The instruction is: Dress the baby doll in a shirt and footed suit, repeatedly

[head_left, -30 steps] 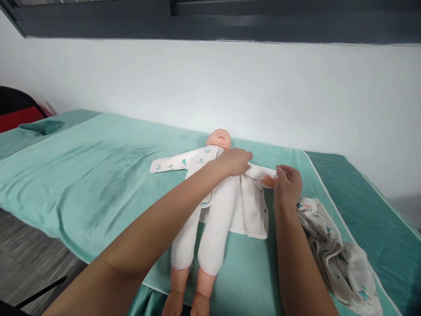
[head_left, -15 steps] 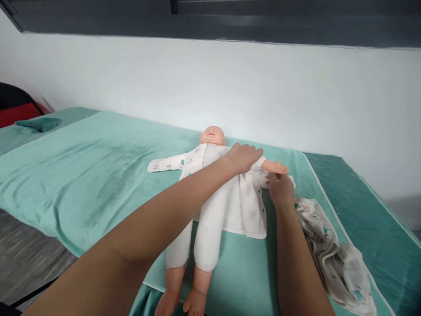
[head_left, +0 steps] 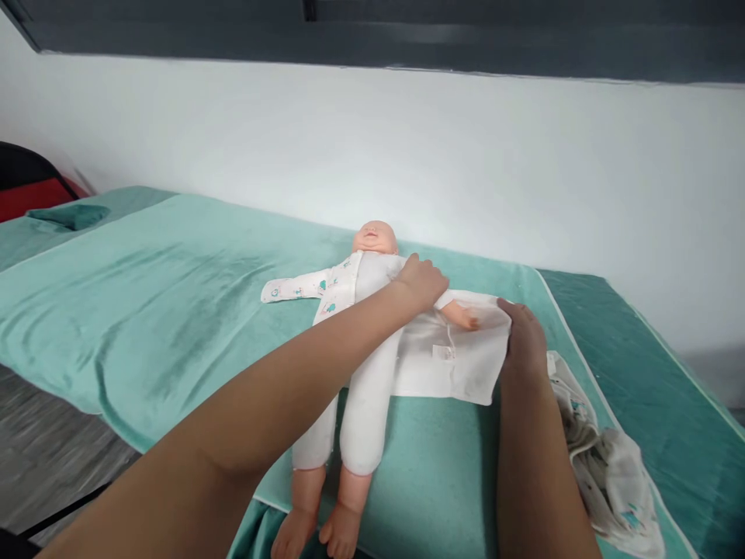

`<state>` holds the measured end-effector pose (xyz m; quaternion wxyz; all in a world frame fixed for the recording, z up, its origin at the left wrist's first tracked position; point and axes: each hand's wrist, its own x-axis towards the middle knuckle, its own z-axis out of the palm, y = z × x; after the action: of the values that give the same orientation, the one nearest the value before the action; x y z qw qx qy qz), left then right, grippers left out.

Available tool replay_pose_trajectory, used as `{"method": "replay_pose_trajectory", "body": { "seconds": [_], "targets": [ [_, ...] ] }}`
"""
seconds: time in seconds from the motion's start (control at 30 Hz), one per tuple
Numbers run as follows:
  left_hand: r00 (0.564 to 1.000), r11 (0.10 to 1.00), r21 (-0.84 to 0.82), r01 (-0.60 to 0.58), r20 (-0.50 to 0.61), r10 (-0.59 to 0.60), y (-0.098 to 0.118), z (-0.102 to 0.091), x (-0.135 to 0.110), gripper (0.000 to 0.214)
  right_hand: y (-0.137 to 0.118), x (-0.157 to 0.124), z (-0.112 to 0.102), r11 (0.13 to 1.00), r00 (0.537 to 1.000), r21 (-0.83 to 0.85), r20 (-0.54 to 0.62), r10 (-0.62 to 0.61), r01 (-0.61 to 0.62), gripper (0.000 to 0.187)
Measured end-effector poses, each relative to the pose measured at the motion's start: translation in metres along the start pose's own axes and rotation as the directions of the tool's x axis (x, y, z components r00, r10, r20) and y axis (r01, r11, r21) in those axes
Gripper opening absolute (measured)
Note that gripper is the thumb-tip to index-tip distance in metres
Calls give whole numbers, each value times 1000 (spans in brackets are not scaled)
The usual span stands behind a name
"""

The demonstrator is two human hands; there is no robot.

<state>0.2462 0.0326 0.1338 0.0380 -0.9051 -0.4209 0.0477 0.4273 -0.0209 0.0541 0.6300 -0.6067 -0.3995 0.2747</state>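
1. Jacket (head_left: 474,361) is spread partly under the doll (head_left: 369,404), printed sleeve (head_left: 299,287) out one side, white inside showing on the other, under the doll's forearm (head_left: 462,316).
2. Left hand (head_left: 424,283) looks wrapped over that upper arm, fingertips hidden; right hand (head_left: 527,338) pinches the jacket's edge just past the doll's fingers.
3. Step in hand seems to be sorting that side; next move probably calls for a steady arm.
4. Neck end points toward the doll's head, hem footward; sleeve line runs crosswise.
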Motion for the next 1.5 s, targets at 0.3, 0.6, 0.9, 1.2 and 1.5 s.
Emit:
{"method": "replay_pose_trajectory", "body": {
  "seconds": [0.3,0.6,0.9,1.2,1.5],
  "targets": [
    [961,960,26,278,-13,-277,10,7,13,36,-34,-40,19,799,975,575,214,61,-176,34],
    [976,899,-439,-1,-197,-96,-16,16,9,24,-46,-63,37,884,838,399,545,-15,-243,45],
    [842,817,-563,-124,-495,-213,-79,11,-28,16,-50,-95,51,977,558,175,802,-211,118,29],
    [665,619,-777,-115,-523,-532,-81,46,-43,17,-52,-107,58,526,408,-135,795,-448,840,52],
    [600,454,-879,-147,-444,-665,-43,79,-145,24,-48,-116,64,504,363,-21,719,-592,863,18]
  ]
}}
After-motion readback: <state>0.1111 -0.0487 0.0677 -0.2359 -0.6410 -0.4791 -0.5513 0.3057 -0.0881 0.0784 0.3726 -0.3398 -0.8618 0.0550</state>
